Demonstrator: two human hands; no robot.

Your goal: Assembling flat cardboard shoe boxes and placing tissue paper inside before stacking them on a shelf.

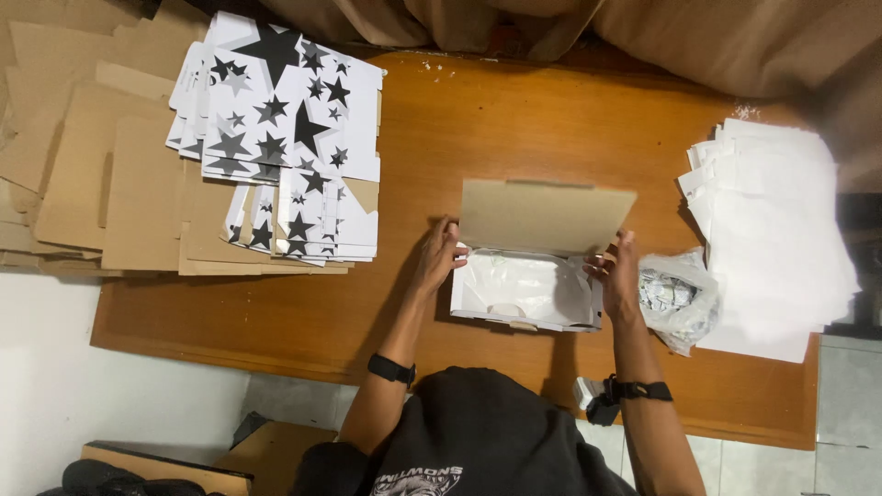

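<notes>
Centrally on the table [514, 129], a white box [524, 292] lies long axis left-right, lid up on its far side. The left hand [439, 257] and right hand [617, 276] grip its two ends, equally near.

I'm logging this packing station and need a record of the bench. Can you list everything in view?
open box: one, white inside with a brown cardboard lid raised, centre of the table, between the hands
white wrapping: some, lying inside the box
star-printed flat cartons: a stack, white with black stars, table's far left
plain flat cardboard: a pile, brown, left of and under the star cartons
white sheets: a stack, right edge of the table
plastic bag: one, clear, crumpled, between box and sheets
table: one, brown wood
curtain: beige, beyond the table
left hand: on the box's left side, black wristband
right hand: on the box's right side, black wristband
</notes>
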